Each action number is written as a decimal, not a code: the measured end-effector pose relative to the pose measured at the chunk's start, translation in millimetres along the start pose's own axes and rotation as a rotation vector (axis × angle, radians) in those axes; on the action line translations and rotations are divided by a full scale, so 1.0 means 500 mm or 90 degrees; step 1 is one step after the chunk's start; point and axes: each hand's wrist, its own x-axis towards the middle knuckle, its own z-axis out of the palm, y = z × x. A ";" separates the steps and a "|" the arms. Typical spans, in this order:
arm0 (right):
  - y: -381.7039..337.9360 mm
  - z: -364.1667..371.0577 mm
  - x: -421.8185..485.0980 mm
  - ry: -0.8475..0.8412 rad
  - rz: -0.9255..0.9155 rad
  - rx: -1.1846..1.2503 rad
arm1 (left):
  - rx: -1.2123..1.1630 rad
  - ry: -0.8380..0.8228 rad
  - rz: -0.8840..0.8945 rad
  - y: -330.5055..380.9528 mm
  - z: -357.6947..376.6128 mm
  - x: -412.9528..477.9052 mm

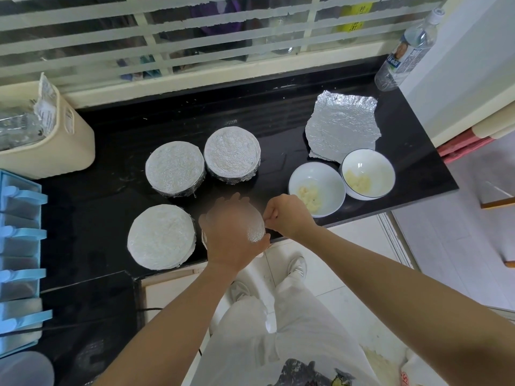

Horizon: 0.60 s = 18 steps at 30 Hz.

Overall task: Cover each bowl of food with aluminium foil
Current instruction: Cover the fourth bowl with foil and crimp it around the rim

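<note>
Left hand (pixel 232 232) blurred, palm down, fingers spread, right hand (pixel 289 215) curled, pinching foil (pixel 255 233), both forearms extended

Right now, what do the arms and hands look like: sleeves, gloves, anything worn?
Both forearms are bare to the frame edge: no sleeves, gloves or watch show. The left hand is blurred; the right hand shows no rings.

I see a long black counter (pixel 250 121) under a big window (pixel 195 37) with white bars and pale stripes. Daylight comes in through it. The floor (pixel 459 218) has white tiles. A white wall (pixel 473 65) stands at the right, by a clear water bottle (pixel 407 51).
</note>
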 end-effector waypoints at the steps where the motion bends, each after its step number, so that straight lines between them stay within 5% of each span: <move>1: 0.000 0.003 -0.004 0.015 0.016 0.014 | -0.001 0.001 0.001 0.000 0.000 0.000; 12: 0.013 0.049 -0.042 0.040 0.195 0.429 | -0.027 0.018 -0.001 0.004 -0.001 0.000; 18: 0.012 0.072 -0.057 0.075 0.202 0.528 | -0.031 0.012 -0.003 0.003 0.002 -0.001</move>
